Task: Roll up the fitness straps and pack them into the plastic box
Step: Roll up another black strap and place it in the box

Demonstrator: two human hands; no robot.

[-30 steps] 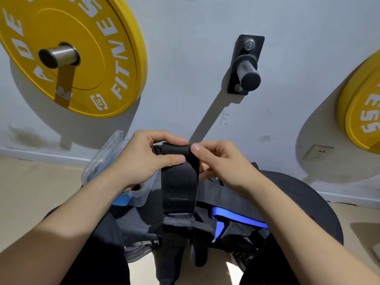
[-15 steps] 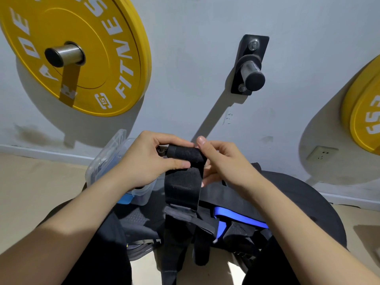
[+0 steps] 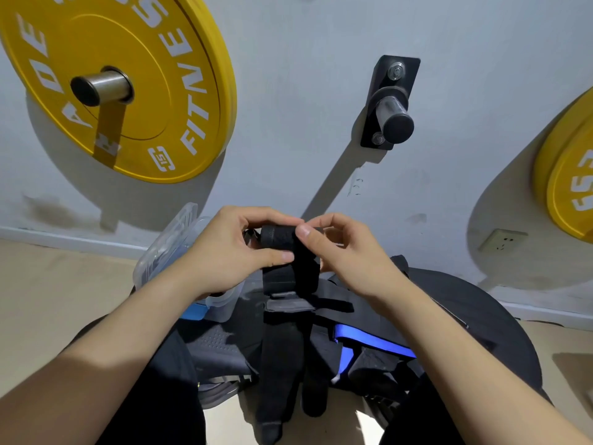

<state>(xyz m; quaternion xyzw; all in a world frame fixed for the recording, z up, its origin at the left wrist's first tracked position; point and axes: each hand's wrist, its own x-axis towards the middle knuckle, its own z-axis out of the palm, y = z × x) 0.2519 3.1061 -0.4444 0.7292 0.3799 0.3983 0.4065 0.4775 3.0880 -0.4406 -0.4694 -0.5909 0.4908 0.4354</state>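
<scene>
A black fitness strap (image 3: 290, 261) is held up in front of me, its top end wound into a small roll. My left hand (image 3: 231, 255) pinches the roll from the left with thumb and fingers. My right hand (image 3: 345, 252) pinches it from the right, thumb on the roll's front. The loose tail hangs down over a pile of more black straps (image 3: 282, 364) and one blue strap (image 3: 372, 343). A clear plastic box (image 3: 170, 252) with its lid up stands to the left, partly hidden behind my left hand.
The pile lies on a dark round seat (image 3: 481, 319) in front of me. On the grey wall hang a yellow weight plate (image 3: 122, 78) at left, another yellow plate (image 3: 568, 184) at right, and a bare black peg (image 3: 393, 107) between them. A wall socket (image 3: 502, 240) sits low right.
The roll at the strap's top has grown thicker and the hanging flat part shorter. Both hands have turned it a little further and stay at the same height.
</scene>
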